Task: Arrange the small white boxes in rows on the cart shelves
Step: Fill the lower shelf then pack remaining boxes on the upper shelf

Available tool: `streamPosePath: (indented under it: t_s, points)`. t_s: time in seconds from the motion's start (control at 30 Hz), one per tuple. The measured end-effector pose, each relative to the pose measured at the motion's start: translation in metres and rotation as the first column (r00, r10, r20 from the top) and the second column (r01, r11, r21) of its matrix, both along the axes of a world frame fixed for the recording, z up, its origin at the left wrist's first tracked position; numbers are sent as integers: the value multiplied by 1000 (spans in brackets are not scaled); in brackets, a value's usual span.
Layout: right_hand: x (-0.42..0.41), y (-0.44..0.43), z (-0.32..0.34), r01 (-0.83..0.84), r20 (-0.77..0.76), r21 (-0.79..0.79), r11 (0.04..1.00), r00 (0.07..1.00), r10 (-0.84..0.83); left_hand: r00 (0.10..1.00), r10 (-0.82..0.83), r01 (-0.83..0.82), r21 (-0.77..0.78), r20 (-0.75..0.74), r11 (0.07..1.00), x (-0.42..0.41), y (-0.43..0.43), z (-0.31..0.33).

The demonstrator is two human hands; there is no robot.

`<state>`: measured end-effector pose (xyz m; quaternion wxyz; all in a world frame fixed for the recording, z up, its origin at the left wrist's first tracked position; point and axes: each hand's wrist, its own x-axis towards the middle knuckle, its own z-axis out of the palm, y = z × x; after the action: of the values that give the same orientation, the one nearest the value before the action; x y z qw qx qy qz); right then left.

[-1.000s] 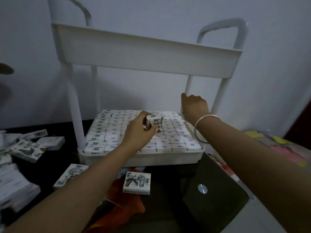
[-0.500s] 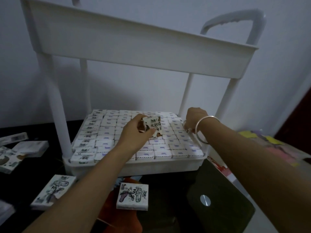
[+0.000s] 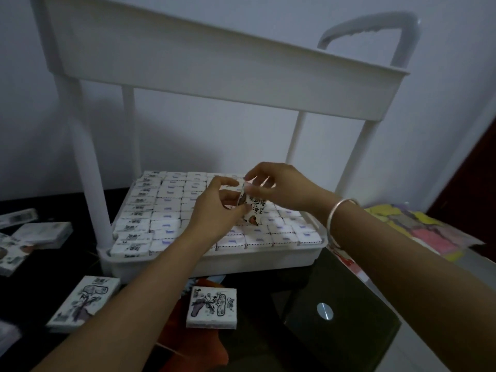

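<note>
A white cart's lower shelf [image 3: 268, 260] is packed with rows of small white boxes [image 3: 166, 210]. Above those rows, both hands hold one small white box [image 3: 253, 210] upright, its printed face toward me. My left hand [image 3: 217, 210] grips its left side. My right hand [image 3: 281, 189], with a silver bangle on the wrist, pinches its top edge. The upper shelf [image 3: 214, 63] spans the top of the view; its inside is hidden.
Loose white boxes lie on the dark table in front: one [image 3: 212, 307] at the centre, one [image 3: 83, 302] to the left, more at the far left [image 3: 43, 233]. A dark glass panel [image 3: 341, 312] sits front right, colourful cloth [image 3: 418, 232] at the right.
My right hand left the cart's right rear post and came over to the box in my left hand. The box now stands upright between both hands. The camera moved closer.
</note>
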<state>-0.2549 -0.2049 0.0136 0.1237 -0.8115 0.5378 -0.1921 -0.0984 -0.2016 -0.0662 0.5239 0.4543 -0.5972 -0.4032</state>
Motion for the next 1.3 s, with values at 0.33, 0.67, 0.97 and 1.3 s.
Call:
streamPosePath:
  t_s: [0.33,0.67,0.97,1.3]
  points:
    - [-35,-11,43,297,-520,-266,917,757,-396,603,142,335,-411,785,848,-50,21,5]
    - [-30,-15,27,445,-630,-263,856,593,-502,313,202,512,-344,928,787,-59,21,-18]
    - [-28,-11,16,450,-643,-179,875,620,-451,308,188,495,-326,933,805,-59,24,-19]
    - [-28,-8,-13,337,-643,-161,928,677,-357,492,-5,495,-275,871,824,-45,25,-11]
